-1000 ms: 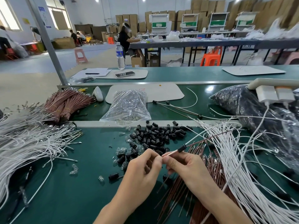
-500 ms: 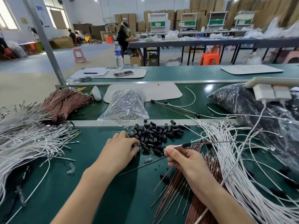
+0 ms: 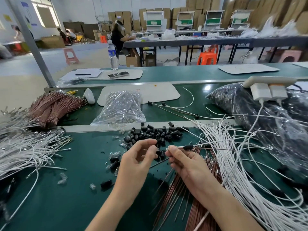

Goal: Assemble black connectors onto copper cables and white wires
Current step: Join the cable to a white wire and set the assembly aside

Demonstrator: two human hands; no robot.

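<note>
My right hand [image 3: 185, 162] pinches a white wire [image 3: 179, 147] by its metal tip, together with a thin copper cable [image 3: 216, 148]. A black connector [image 3: 188, 146] sits on the wire just past my fingers. My left hand [image 3: 138, 157] is raised beside it with fingers curled, pinching a small black connector [image 3: 160, 153] at its fingertips. The loose pile of black connectors [image 3: 155, 132] lies just beyond both hands. More white wires [image 3: 241, 172] fan out to the right, and copper cables [image 3: 200, 214] lie under my right forearm.
On the green bench [image 3: 66, 205], a mass of white wires [image 3: 21, 147] covers the left and a copper bundle [image 3: 55, 107] lies behind it. A clear bag [image 3: 121, 107], a black bag [image 3: 266, 122] and plugged chargers [image 3: 266, 90] sit at the back. Small clear parts [image 3: 61, 177] are scattered.
My left hand went forward to the connector pile and has come back up next to my right hand. The right hand kept its hold on the wire.
</note>
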